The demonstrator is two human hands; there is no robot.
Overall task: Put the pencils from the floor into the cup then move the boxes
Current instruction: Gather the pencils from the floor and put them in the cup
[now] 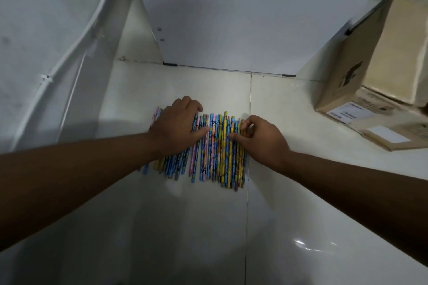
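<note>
Several colourful pencils [215, 150], blue, yellow and pink, lie side by side in a row on the white tiled floor [208, 227]. My left hand [178, 127] rests on the left part of the row, fingers curled over the pencils and thumb pressed against them. My right hand [259, 136] is at the right end of the row, its fingers and thumb curled round a few pencils there. Stacked cardboard boxes [370, 81] stand on the floor at the right. No cup is in view.
A white panel [220, 18] stands upright just beyond the pencils. A white wall with a cable [76, 37] runs along the left. A flat cardboard package [389, 134] with white labels lies in front of the stacked boxes. A metal bar [382, 0] crosses above them.
</note>
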